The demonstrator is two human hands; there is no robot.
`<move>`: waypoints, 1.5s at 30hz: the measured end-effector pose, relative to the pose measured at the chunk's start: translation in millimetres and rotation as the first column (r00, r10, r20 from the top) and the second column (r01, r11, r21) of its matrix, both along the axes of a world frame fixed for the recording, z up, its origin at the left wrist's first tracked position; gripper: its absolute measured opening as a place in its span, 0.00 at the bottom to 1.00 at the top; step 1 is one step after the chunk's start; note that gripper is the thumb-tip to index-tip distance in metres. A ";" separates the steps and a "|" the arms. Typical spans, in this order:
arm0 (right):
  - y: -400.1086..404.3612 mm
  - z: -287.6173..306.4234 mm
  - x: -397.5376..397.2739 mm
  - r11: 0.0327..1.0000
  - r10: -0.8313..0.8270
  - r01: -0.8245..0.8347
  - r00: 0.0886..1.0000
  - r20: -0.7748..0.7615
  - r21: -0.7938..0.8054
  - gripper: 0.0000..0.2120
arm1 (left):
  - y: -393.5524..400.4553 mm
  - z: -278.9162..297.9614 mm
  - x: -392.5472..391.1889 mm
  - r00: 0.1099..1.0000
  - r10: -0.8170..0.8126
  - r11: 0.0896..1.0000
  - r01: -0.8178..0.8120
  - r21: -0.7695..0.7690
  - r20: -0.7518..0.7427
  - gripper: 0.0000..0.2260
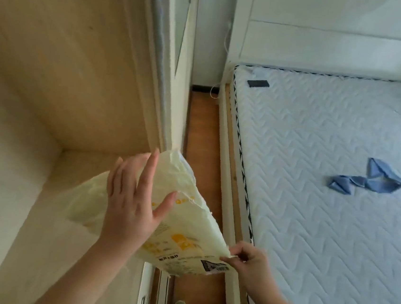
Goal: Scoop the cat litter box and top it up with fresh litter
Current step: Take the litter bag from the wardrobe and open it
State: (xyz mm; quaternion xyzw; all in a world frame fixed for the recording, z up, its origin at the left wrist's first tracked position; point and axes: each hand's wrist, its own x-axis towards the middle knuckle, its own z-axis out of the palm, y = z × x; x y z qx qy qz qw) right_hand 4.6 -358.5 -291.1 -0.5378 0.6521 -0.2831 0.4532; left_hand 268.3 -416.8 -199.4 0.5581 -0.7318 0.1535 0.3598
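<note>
Wooden shelf [72,188] carries the pale litter bag [179,226], overhanging its edge beside the bed [326,190]; left hand [132,201] rests flat, grip released; right hand [250,261] pinches the bag's corner.

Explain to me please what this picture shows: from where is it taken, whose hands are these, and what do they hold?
There is no machine here. The single picture comes from a wide-angle camera worn on a person's head, looking forward and down, so the two arms entering from below are that person's own.

The left hand lies with straight fingers flat against a pale yellow bag with orange print, probably the litter bag. The right hand pinches the bag's lower corner. The bag leans out of a light wooden cabinet.

To the right is a bare quilted mattress; a folded blue cloth and a small dark object lie on it. Between them runs a strip of wooden floor. No litter box is visible.
</note>
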 end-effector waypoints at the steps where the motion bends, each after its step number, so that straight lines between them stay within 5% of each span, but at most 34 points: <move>1: 4.2 1.8 -6.0 1.000 -0.028 0.028 1.000 0.003 -0.013 0.13 | -5.6 5.4 -8.1 0.999 -0.049 0.999 0.049 -0.006 -0.022 0.28; 8: 42.1 9.9 -55.4 0.950 -0.309 0.307 0.951 -0.023 -0.056 0.11 | -25.7 37.1 -88.4 0.859 -0.489 0.872 0.481 -0.088 -0.153 0.04; 18: 107.6 -4.8 -120.9 0.795 -0.606 0.601 0.789 -0.103 -0.081 0.11 | 6.9 51.8 -218.1 0.582 -0.789 0.589 0.808 0.025 -0.198 0.11; 24: 132.1 26.9 -162.1 0.770 -0.618 0.580 0.782 -0.081 -0.265 0.22 | 37.2 56.3 -280.6 0.502 -0.856 0.496 0.865 0.080 -0.124 0.08; 31: 170.1 103.5 -211.7 0.699 -0.619 0.527 0.784 -0.041 -0.484 0.20 | 75.5 50.8 -354.5 0.392 -0.916 0.374 0.911 0.173 -0.089 0.07; 39: 219.2 135.2 -265.5 0.545 -0.758 0.600 0.652 -0.038 -0.586 0.03 | 130.2 48.6 -428.8 0.271 -0.954 0.241 0.948 0.206 -0.129 0.07; 43: 233.8 152.0 -284.2 0.469 -0.824 0.667 0.566 -0.016 -0.579 0.15 | 142.6 57.5 -460.2 0.215 -0.956 0.170 0.961 0.221 -0.201 0.05; 45: 238.7 158.3 -290.3 0.459 -0.839 0.685 0.543 -0.024 -0.566 0.14 | 145.2 62.5 -472.5 0.194 -0.949 0.130 0.959 0.251 -0.250 0.03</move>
